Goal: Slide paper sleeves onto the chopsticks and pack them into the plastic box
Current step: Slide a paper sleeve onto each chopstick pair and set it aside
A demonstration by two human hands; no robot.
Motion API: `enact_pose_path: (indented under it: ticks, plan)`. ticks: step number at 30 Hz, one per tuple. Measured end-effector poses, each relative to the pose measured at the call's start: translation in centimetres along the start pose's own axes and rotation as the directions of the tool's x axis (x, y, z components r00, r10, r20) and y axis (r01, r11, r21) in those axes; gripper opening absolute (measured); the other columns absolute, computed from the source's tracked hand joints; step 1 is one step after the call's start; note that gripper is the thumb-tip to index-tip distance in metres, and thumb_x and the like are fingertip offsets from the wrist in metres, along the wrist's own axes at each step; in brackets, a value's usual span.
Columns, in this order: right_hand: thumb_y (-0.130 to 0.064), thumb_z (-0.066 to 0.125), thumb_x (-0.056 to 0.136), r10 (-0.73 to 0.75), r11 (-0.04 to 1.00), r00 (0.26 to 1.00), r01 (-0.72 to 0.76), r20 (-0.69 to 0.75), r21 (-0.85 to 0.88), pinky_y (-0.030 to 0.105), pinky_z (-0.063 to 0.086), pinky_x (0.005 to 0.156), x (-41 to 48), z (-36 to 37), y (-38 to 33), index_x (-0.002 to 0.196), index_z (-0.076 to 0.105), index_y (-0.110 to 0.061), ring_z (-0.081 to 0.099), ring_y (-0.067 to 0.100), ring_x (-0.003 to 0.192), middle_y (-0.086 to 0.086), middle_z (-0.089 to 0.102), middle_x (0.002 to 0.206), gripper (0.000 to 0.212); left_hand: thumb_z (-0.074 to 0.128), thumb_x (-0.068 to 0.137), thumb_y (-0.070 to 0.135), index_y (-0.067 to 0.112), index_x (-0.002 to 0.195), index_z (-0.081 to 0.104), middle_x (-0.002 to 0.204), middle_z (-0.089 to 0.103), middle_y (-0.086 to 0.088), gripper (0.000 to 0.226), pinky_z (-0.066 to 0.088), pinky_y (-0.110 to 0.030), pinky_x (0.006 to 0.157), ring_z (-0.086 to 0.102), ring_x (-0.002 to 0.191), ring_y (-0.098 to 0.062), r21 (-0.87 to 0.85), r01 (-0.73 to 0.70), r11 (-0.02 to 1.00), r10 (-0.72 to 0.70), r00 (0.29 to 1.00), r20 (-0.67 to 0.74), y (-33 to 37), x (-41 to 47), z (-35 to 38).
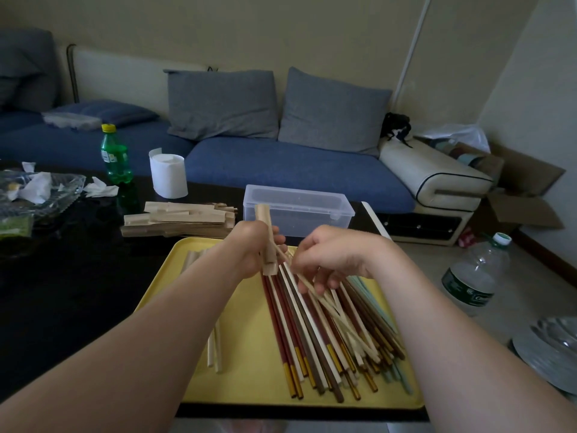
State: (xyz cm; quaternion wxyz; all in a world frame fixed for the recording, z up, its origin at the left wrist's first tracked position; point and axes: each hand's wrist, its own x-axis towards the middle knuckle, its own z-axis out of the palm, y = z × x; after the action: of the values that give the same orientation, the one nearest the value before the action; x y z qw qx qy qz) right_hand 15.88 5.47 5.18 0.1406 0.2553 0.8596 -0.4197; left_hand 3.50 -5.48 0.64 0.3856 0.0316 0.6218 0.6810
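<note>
Left hand (249, 250) curls its fingers around a tan paper sleeve (262, 214), mouth angled to receive the pale wooden chopsticks (324, 304) pinched in the right hand (334, 257) (clear rectangular plastic box (299, 210) stands just behind).

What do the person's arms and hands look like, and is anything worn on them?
The left arm and right arm are bare as far as the frame shows: no sleeves. The left hand and right hand wear no gloves. No watch, bracelet or ring shows on the visible parts.
</note>
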Motion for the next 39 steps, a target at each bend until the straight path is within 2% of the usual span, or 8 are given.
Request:
enact_pose_path:
  ticks: [3, 7, 15, 23, 28, 32, 35, 39]
  plan:
    - [-0.009, 0.067, 0.103, 0.045, 0.997, 0.99, -0.037, 0.132, -0.068, 0.022, 0.052, 0.05, -0.1, 0.0, -0.1, 0.124, 0.068, 0.0, 0.071, 0.019, 0.063, 0.018, 0.082, 0.098, 0.023, 0.045, 0.11, 0.014, 0.002, 0.119, 0.063, 0.096, 0.068, -0.015, 0.024, 0.06, -0.04, 0.067, 0.068, 0.084, -0.026, -0.068, 0.018, 0.998, -0.02, 0.999, -0.032, 0.2, 0.2, -0.3]
    - [-0.008, 0.065, 0.103, 0.082, 0.993, 0.99, -0.071, 0.117, -0.091, 0.022, 0.052, 0.051, 0.1, 0.2, 0.0, 0.124, 0.07, -0.001, 0.071, 0.018, 0.064, 0.016, 0.083, 0.098, 0.023, 0.045, 0.11, 0.013, 0.004, 0.122, 0.062, 0.094, 0.066, -0.014, 0.022, 0.059, -0.038, 0.063, 0.067, 0.082, -0.024, -0.106, 0.018, 0.994, -0.022, 0.999, -0.031, 0.4, 0.2, -0.4]
    - [-0.02, 0.075, 0.101, -0.008, 0.982, 0.991, 0.033, -0.132, 0.188, 0.021, 0.047, 0.052, 1.6, 1.1, 0.2, 0.124, 0.068, 0.0, 0.068, 0.014, 0.065, 0.014, 0.083, 0.096, 0.031, 0.046, 0.11, 0.004, -0.002, 0.13, 0.053, 0.091, 0.058, -0.013, 0.022, 0.061, -0.037, 0.076, 0.062, 0.076, -0.02, -0.164, -0.061, 0.985, 0.08, 0.99, 0.114, 0.3, -0.4, 0.9]
    - [0.004, 0.074, 0.098, 0.056, 0.956, 0.998, -0.043, -0.036, 0.29, 0.02, 0.049, 0.05, 0.1, -0.6, 0.6, 0.142, 0.046, -0.007, 0.071, 0.015, 0.065, 0.021, 0.082, 0.102, 0.053, 0.051, 0.109, 0.007, 0.0, 0.122, 0.047, 0.111, 0.063, -0.021, 0.015, 0.062, -0.044, 0.083, 0.072, 0.096, -0.03, -0.204, -0.078, 0.976, 0.097, 0.991, 0.088, 0.6, -0.4, 0.5]
    - [0.0, 0.079, 0.095, 0.041, 0.939, 0.995, -0.005, -0.096, 0.343, 0.019, 0.052, 0.055, 0.6, 0.0, 0.8, 0.108, 0.071, -0.005, 0.072, 0.013, 0.068, 0.018, 0.083, 0.103, 0.016, 0.056, 0.106, 0.004, -0.003, 0.115, 0.06, 0.104, 0.065, -0.019, 0.012, 0.063, -0.042, 0.082, 0.07, 0.09, -0.024, -0.015, -0.036, 0.999, 0.038, 0.969, 0.244, -0.1, -0.9, 1.1]
    - [-0.014, 0.076, 0.101, 0.096, 0.958, 0.991, -0.066, -0.095, 0.279, 0.022, 0.058, 0.057, 0.4, -0.1, 0.8, 0.118, 0.073, 0.003, 0.078, 0.018, 0.073, 0.018, 0.083, 0.097, 0.024, 0.065, 0.102, 0.009, -0.003, 0.124, 0.064, 0.11, 0.073, -0.017, 0.025, 0.065, -0.043, 0.077, 0.074, 0.092, -0.024, 0.136, -0.049, 0.989, 0.016, 0.972, 0.232, -0.5, -0.4, 0.8]
    - [-0.014, 0.069, 0.105, 0.219, 0.975, 0.947, -0.204, -0.236, 0.088, 0.025, 0.057, 0.055, 0.5, -0.5, 1.3, 0.115, 0.068, 0.001, 0.074, 0.018, 0.062, 0.017, 0.082, 0.089, 0.018, 0.064, 0.103, 0.011, -0.003, 0.123, 0.062, 0.106, 0.073, -0.02, 0.025, 0.065, -0.041, 0.072, 0.075, 0.09, -0.027, 0.207, -0.056, 0.977, 0.012, 0.977, 0.211, -0.5, -0.6, 0.6]
    - [-0.008, 0.085, 0.091, 0.262, 0.911, 0.867, -0.367, -0.424, -0.187, 0.031, 0.066, 0.065, 0.6, -0.3, 2.1, 0.105, 0.063, -0.006, 0.077, 0.02, 0.062, 0.016, 0.08, 0.087, 0.026, 0.062, 0.104, 0.013, -0.003, 0.133, 0.055, 0.108, 0.074, -0.02, 0.033, 0.065, -0.039, 0.067, 0.077, 0.092, -0.027, 0.261, -0.059, 0.964, 0.012, 0.984, 0.178, -0.5, -0.5, 0.4]
